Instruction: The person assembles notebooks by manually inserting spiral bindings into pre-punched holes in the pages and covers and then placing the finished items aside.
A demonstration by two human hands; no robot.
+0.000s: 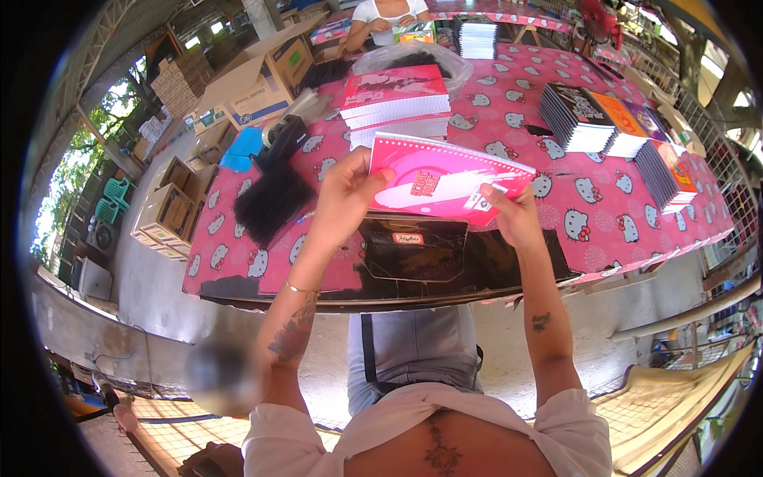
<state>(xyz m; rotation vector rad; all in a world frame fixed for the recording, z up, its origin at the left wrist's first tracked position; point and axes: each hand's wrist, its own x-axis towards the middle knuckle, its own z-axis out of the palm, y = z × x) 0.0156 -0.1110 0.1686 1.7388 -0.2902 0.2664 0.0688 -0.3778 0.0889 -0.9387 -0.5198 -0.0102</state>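
Observation:
A pink notebook point(445, 179) with a row of small holes along its top edge is held up above the near side of the table. My left hand point(352, 187) grips its left end, thumb on the cover. At its lower right, my right hand point(513, 215) pinches the other end, the thumb beside a small white label. No coil shows in the holes. Just behind it stands a stack of pink and red notebooks point(396, 97). Beneath my hands, a dark worn board point(417, 248) lies at the table's front edge.
On the pink patterned table point(477, 99), a black bundle of thin strands point(274, 203) and a tape dispenser point(282, 139) lie left. Notebook stacks point(576, 119) stand right. Cardboard boxes point(262, 83) are at far left. Another person point(385, 20) sits across, holding a booklet.

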